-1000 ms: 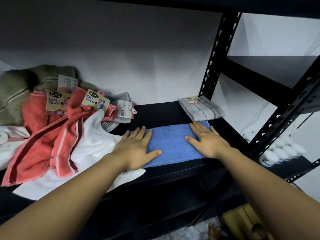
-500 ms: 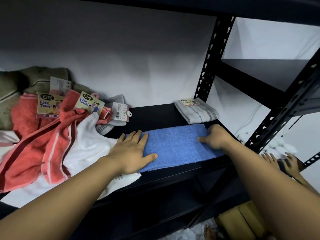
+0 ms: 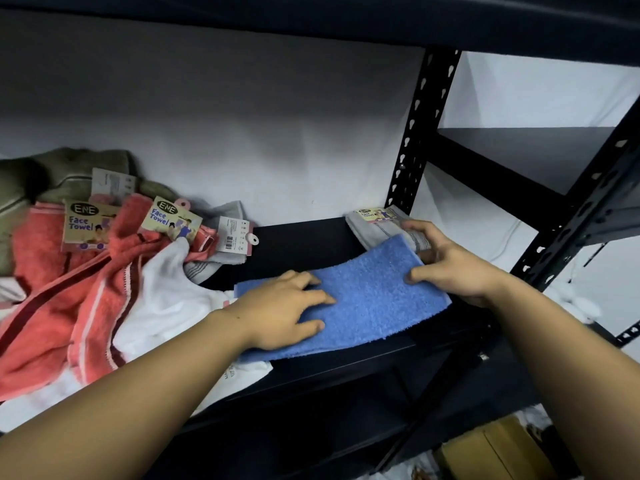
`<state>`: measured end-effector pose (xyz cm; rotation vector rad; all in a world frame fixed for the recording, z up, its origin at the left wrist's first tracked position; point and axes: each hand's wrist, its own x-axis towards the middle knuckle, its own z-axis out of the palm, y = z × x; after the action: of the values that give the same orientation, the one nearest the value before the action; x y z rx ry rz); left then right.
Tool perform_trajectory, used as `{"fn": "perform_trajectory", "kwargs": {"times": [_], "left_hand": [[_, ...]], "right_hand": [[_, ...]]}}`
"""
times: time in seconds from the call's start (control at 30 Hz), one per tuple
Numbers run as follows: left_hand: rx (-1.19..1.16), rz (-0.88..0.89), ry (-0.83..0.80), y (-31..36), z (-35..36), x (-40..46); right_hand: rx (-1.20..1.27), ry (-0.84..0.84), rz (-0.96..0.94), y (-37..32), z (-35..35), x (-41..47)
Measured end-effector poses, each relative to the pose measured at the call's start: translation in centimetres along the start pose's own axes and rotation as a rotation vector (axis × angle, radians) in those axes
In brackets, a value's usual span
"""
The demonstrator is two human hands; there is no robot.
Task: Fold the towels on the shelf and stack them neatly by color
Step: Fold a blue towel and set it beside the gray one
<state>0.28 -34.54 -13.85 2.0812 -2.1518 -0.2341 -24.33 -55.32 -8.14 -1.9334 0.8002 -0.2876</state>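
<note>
Two hands on the blue towel (image 3: 367, 299), mid-shelf (image 3: 304, 244) near the front edge. Left hand (image 3: 280, 313) lies palm down, fingers spread flat, pinning its left half. Right hand (image 3: 453, 268) curls around the right end, thumb on top, lifting that end off the shelf. Folded grey towel (image 3: 377, 226) sits just behind, far right. Loose pile far left: red towel (image 3: 62, 299), white towel (image 3: 162, 299), olive towel (image 3: 65, 171).

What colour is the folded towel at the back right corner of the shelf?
The folded towel is light grey with darker grey stripes, and carries a printed card label. The head view, the only one, shows it.
</note>
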Motion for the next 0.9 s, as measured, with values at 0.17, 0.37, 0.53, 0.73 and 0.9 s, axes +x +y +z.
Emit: {"fn": "perform_trajectory", "kwargs": {"times": [0.17,0.37,0.53,0.73,0.9], "left_hand": [[0.011,0.01,-0.003,1.2,0.5,1.8],[-0.008,0.022,0.038,4.3,1.3,4.9],[-0.089,0.029,0.039,4.7,1.6,5.7],[-0.095,-0.013,0.159,-0.1,-1.0,-0.1],[-0.12,-0.101,0.115,-2.1,-0.3,-3.8]], "right_hand": [[-0.09,-0.002,-0.131,-0.9,-2.1,0.4],[-0.007,-0.095,-0.155,-4.3,-4.2,0.6],[-0.023,-0.192,-0.156,-6.5,-2.8,1.4],[-0.067,-0.234,-0.146,-8.4,1.7,1.5],[-0.231,-0.309,-0.119,-9.1,7.8,2.1]]}}
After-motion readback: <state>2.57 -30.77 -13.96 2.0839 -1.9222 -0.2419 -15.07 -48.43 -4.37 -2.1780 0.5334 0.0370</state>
